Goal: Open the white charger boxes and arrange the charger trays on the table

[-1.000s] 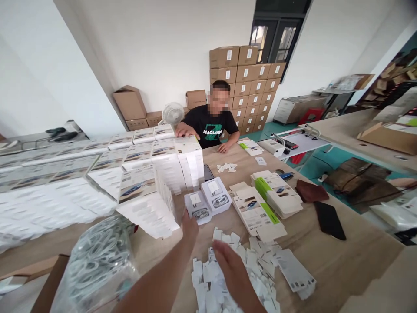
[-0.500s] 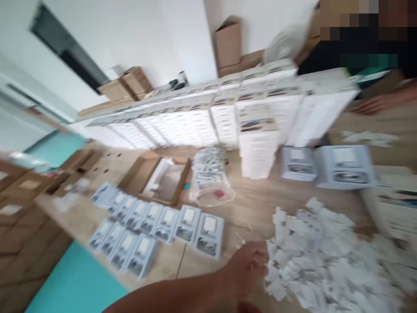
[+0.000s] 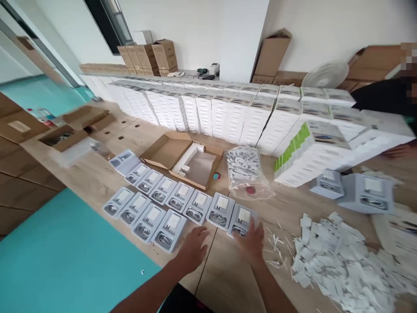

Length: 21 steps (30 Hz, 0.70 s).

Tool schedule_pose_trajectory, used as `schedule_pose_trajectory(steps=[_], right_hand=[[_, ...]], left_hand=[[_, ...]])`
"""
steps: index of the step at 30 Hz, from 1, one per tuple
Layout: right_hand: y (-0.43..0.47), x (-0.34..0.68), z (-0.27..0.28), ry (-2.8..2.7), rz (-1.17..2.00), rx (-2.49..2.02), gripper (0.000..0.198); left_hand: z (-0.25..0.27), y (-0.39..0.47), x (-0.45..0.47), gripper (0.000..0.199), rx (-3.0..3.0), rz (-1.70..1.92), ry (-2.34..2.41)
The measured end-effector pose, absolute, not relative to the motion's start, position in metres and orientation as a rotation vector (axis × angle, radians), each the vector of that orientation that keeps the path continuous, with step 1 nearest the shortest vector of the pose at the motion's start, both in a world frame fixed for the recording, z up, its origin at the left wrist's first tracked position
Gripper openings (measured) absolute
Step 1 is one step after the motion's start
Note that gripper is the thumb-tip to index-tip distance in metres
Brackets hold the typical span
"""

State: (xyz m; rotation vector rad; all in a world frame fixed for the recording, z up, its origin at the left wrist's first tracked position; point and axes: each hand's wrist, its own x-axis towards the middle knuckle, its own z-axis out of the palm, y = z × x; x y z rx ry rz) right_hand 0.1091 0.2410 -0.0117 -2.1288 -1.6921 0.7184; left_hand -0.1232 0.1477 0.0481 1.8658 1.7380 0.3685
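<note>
Two rows of grey plastic trays stand on the wooden table, each with a white adapter and a coiled grey cable. My right hand point(image 3: 253, 241) reaches over the near end of the last tray point(image 3: 241, 217) on the right, its fingers spread about the edge; whether they touch it I cannot tell. Fingers apart and holding nothing, my left hand point(image 3: 194, 247) hovers over the table to the left, between that row and the tray point(image 3: 169, 231) ending the shorter row.
Beyond the trays are an open carton point(image 3: 166, 150) with white adapters and a clear bag point(image 3: 244, 167) of cables. Stacked white boxes point(image 3: 224, 117) line the back. A heap of white paper pieces point(image 3: 345, 265) lies right. Another person's hand point(image 3: 399, 151) rests at the far right.
The view has swung to the right and steadied. My right hand has come into sight at the last tray, and my left hand has moved away from the paper heap toward the trays.
</note>
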Motion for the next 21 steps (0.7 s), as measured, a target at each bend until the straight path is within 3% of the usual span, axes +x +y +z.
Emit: schedule_pose_trajectory(steps=[4,7,13,16,21], right_hand=[[0.250,0.062,-0.011,-1.652,0.608,-2.382,0.102],[0.250,0.054,-0.013,-1.532,0.628,-2.529,0.104],[0.246,0.074,0.004,-1.464,0.634,-2.543,0.106],[0.236,0.072,0.020,-1.419,0.659,-2.492,0.105],[0.209,0.017,0.023,-1.453,0.655,-2.322,0.106]], left_hand=[[0.010,0.191,-0.109,0.074,2.210,0.089,1.576],[-0.011,0.194,-0.110,0.082,2.299,0.056,1.451],[-0.011,0.157,-0.131,0.067,2.176,0.282,1.293],[0.001,0.154,-0.141,0.068,1.790,0.560,1.337],[0.011,0.182,-0.146,0.046,1.324,0.768,1.432]])
